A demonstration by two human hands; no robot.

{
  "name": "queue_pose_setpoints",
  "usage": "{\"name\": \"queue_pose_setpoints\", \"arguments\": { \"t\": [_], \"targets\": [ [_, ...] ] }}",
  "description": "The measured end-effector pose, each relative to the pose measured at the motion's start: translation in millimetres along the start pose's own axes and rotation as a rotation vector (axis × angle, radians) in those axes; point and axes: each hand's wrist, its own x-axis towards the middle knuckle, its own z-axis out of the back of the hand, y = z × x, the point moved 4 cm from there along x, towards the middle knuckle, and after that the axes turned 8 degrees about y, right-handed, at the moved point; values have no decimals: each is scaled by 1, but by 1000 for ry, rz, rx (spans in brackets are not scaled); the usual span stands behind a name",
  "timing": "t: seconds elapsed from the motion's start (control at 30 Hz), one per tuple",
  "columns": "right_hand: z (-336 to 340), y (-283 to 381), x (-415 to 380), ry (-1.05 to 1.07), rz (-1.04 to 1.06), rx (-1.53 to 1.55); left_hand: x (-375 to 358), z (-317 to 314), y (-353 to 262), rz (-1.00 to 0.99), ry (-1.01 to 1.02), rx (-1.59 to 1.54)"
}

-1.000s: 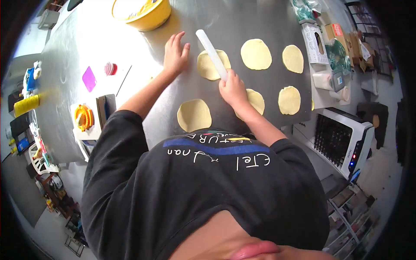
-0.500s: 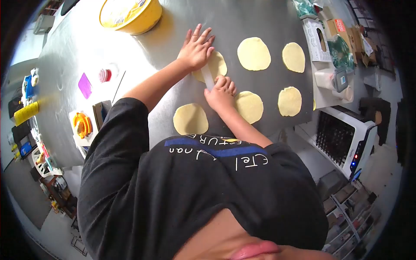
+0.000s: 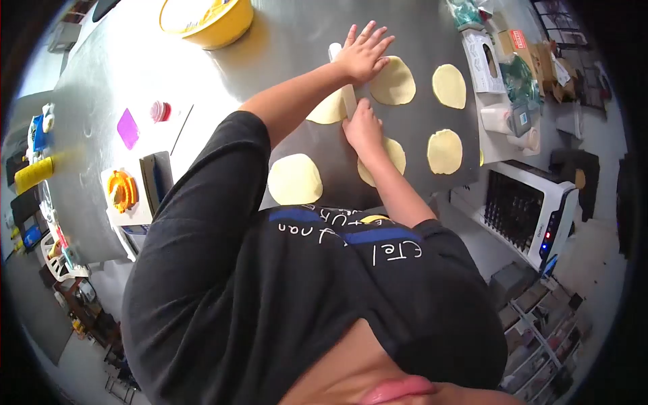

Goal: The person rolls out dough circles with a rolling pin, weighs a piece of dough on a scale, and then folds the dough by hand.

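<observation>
A slim white rolling pin (image 3: 349, 99) lies across a flattened dough round (image 3: 328, 109) on the metal table. My left hand (image 3: 364, 57) is over the pin's far part, palm down with the fingers spread. At the near end, my right hand (image 3: 364, 129) has its fingers curled around the pin. Other pale dough rounds lie close by: one (image 3: 393, 81) beside my left fingers, another (image 3: 393, 162) partly under my right wrist, and one (image 3: 295, 179) near my shirt. Two more, a far one (image 3: 449, 86) and a nearer one (image 3: 445, 152), rest to the right.
A yellow tub (image 3: 226, 27) stands at the far left of the metal table (image 3: 270, 74). On the left are a purple scraper-like sheet (image 3: 128, 129), a small pink-and-white round item (image 3: 159, 111) and an orange ring-shaped item (image 3: 122, 191). Boxes and containers (image 3: 496, 118) line the right edge.
The rolling pin and both hands have moved rightward over the dough round. My left arm reaches farther across, fingers more spread. The whole view has shifted slightly.
</observation>
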Motion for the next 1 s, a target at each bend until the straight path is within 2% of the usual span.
{"name": "queue_pose_setpoints", "arguments": {
  "t": [0.03,0.07,0.13,0.2,0.27,0.33,0.37,0.4,0.47,0.5,0.57,0.67,0.77,0.9,0.97,1.0],
  "targets": [
    [8,2,5,-4,8,0,6,14,4,21,-89,-149],
    [15,0,6,-1,9,81,2,39,32,151,-347,-441],
    [33,-2,6,14,55,216,-23,73,66,346,-482,-394],
    [42,-6,11,-81,108,298,-71,86,93,586,-306,-268],
    [63,2,9,-63,125,327,-119,90,82,702,-137,-190],
    [73,4,13,-42,144,356,-155,88,54,913,143,-303],
    [76,2,19,-31,155,310,-171,76,43,848,126,-184],
    [78,2,24,-18,167,261,-179,75,23,966,148,-198],
    [80,1,32,-12,196,238,-183,65,2,1011,26,-70],
    [80,1,35,-14,208,219,-181,60,-1,1026,15,-66],
    [79,1,40,-7,236,191,-183,54,1,1188,-78,-73],
    [81,4,48,-8,278,160,-185,55,1,1267,-96,-136],
    [85,7,70,84,336,114,-181,57,0,1320,-82,-221],
    [88,12,118,9,488,-185,-183,64,-9,1348,-67,-207],
    [85,12,146,12,516,-325,-187,57,-14,1180,-94,-99],
    [86,13,152,12,530,-325,-189,56,-20,1189,-103,-93]
  ]
}}
